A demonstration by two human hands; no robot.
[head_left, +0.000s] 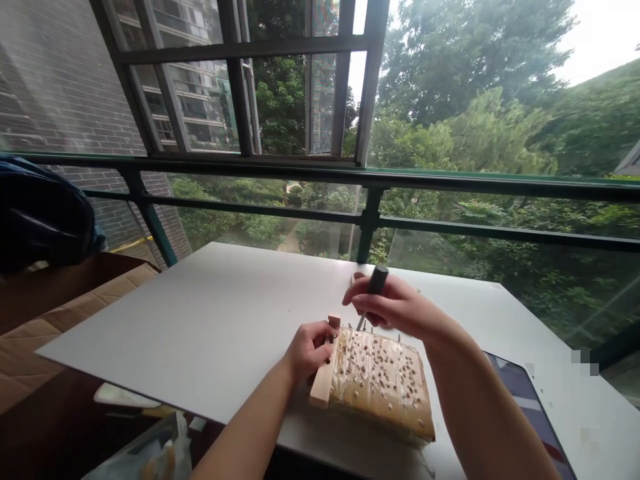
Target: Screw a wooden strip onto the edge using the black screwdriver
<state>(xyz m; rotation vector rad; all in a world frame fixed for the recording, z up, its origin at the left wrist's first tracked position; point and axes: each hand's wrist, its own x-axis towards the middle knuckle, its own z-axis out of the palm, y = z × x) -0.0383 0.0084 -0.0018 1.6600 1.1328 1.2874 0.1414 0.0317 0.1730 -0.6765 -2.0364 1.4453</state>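
My right hand (395,303) is closed around the black handle of a screwdriver (380,279), its metal shaft slanting down toward the far edge of a tape-wrapped cardboard block (375,393). Many small holes and bits of torn material dot the block's top. Along its left side lies a pale wooden strip (323,387), gripped by the fingers and thumb of my left hand (309,348). Small dark round spots, perhaps screws or holes, show on the strip beside those fingertips. Several thin pointed pieces stick up at the block's far edge, partly hidden by my right hand.
The block rests on a white table (200,320). A tablet or phone-like screen (530,407) lies at the right, partly behind my forearm. Cardboard boxes (85,307) and a dark plastic bag (45,213) stand at the left. A green railing (260,208) runs behind the table.
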